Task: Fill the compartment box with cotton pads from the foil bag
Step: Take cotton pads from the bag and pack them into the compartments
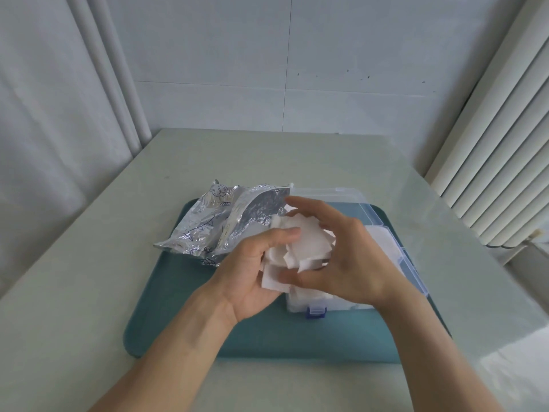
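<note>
Above the half-hidden compartment box [386,233], both hands, left [255,269] and right [341,251], clutch loose cotton pads [303,245].

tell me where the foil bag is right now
In the head view the foil bag lies open on the far left part of the teal tray, just left of the clear compartment box and beyond the left hand.

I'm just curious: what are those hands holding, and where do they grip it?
A loose bunch of cotton pads, cupped from the left by the left hand and from the right by the right hand.
</note>
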### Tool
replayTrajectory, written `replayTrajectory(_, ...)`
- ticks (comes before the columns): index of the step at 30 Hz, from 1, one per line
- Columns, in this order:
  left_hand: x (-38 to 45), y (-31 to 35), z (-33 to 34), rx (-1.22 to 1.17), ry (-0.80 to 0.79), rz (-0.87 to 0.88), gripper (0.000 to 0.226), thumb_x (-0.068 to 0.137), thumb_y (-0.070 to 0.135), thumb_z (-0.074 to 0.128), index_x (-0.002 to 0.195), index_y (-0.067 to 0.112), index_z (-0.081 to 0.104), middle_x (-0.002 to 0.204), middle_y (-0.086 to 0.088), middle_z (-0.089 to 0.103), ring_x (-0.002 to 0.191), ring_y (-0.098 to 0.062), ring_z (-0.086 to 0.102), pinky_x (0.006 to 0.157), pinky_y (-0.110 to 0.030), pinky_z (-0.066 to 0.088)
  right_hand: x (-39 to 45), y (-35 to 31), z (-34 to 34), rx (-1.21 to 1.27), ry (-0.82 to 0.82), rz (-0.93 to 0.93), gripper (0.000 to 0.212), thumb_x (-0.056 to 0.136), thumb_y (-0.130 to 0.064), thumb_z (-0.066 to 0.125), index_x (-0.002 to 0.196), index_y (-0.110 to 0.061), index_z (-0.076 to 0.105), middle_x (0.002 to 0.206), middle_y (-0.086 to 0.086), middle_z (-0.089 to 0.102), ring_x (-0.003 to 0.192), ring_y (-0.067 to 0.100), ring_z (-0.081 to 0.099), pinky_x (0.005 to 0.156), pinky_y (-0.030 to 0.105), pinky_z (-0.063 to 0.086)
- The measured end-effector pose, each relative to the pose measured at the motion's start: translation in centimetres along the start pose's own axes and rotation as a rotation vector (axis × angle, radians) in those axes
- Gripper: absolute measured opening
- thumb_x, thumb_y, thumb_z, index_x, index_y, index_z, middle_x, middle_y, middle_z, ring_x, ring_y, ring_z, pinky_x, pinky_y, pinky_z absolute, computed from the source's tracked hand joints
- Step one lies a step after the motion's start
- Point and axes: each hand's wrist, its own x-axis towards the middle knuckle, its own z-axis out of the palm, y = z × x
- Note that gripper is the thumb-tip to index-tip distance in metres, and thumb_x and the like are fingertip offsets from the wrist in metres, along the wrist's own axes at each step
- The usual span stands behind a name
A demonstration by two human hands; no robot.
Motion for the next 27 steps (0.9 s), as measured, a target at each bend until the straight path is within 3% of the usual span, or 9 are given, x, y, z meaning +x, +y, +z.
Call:
replayTrajectory(3,-0.1,-0.1,0.0,0.020,0.045,-0.031,0.026,0.081,0.017,0.063,0.101,0.009,0.077,0.104,-0.014,0.069,0.095,-0.026,0.069,0.083,-0.036,0.058,0.1,-0.1,0.2,-0.001,-0.083,0.024,0.113,0.050,-0.038,0.099,0.147,-0.039,0.041,0.129,-0.021,0.052,0.109,-0.005,0.054,0.084,0.010,0.047)
replayTrajectory(6,0.1,-0.5,0.1,0.062,0.106,-0.045,0.026,0.078,0.016,0.068,0.103,0.010,0.076,0.103,-0.014,0.068,0.094,-0.025,0.066,0.083,-0.036,0.053,0.2,0.0,0.6,-0.091,-0.188,0.018,0.130,0.041,-0.048,0.099,0.151,-0.042,0.030,0.128,-0.024,0.042,0.116,-0.002,0.048,0.086,0.014,0.045)
replayTrajectory(12,0.0,-0.1,0.2,0.004,0.092,0.017,0.020,0.078,0.008,0.064,0.094,0.012,0.076,0.093,-0.010,0.067,0.084,-0.021,0.069,0.069,-0.030,0.057,0.1,-0.6,0.9,-0.076,0.015,-0.056,0.081,0.052,-0.037,0.098,0.123,-0.034,0.059,0.111,-0.023,0.054,0.102,-0.007,0.052,0.075,0.008,0.044)
replayTrajectory(14,-0.1,-0.1,0.5,0.053,0.074,0.023,0.017,0.078,0.006,0.070,0.093,0.013,0.074,0.090,-0.008,0.066,0.080,-0.019,0.068,0.067,-0.029,0.056,0.1,-0.6,0.9,-0.054,-0.019,-0.029,0.083,0.052,-0.038,0.099,0.124,-0.035,0.057,0.113,-0.023,0.052,0.103,-0.004,0.053,0.074,0.008,0.045)
replayTrajectory(17,0.0,-0.5,0.6,0.189,0.117,0.075,0.014,0.078,0.005,0.072,0.087,0.016,0.073,0.080,-0.005,0.065,0.069,-0.016,0.064,0.060,-0.025,0.052,0.2,-0.3,0.7,-0.082,-0.093,-0.026,0.107,0.048,-0.043,0.099,0.141,-0.035,0.047,0.126,-0.024,0.047,0.113,-0.004,0.050,0.082,0.006,0.044)
replayTrajectory(20,0.0,-0.3,0.4,0.184,0.084,0.065,0.019,0.079,0.007,0.067,0.098,0.011,0.068,0.087,-0.008,0.065,0.079,-0.019,0.066,0.066,-0.027,0.054,0.1,-0.3,0.9,-0.045,-0.046,-0.032,0.093,0.049,-0.037,0.100,0.132,-0.030,0.058,0.119,-0.024,0.053,0.107,0.004,0.055,0.076,0.017,0.053)
replayTrajectory(22,0.0,-0.2,0.2,0.155,0.055,-0.005,0.025,0.078,0.009,0.069,0.103,0.011,0.068,0.092,-0.010,0.065,0.085,-0.021,0.066,0.075,-0.031,0.053,0.0,-0.5,0.8,-0.054,0.008,-0.060,0.082,0.051,-0.038,0.099,0.124,-0.031,0.063,0.114,-0.024,0.056,0.109,0.002,0.055,0.077,0.013,0.050)
replayTrajectory(24,0.0,-0.4,0.2,0.131,0.076,-0.042,0.023,0.076,0.010,0.070,0.099,0.013,0.070,0.089,-0.008,0.063,0.081,-0.020,0.064,0.073,-0.031,0.053,0.0,-0.7,0.7,-0.073,-0.023,-0.058,0.088,0.051,-0.041,0.098,0.130,-0.033,0.059,0.117,-0.029,0.054,0.113,-0.005,0.050,0.081,0.006,0.042)
replayTrajectory(27,-0.1,-0.4,0.2,0.138,0.114,0.005,0.016,0.077,0.012,0.066,0.091,0.015,0.074,0.088,-0.008,0.064,0.081,-0.019,0.064,0.074,-0.031,0.052,0.1,-0.3,1.0,-0.112,-0.096,-0.037,0.100,0.048,-0.046,0.098,0.137,-0.029,0.056,0.119,-0.025,0.053,0.116,-0.001,0.046,0.080,0.009,0.043)
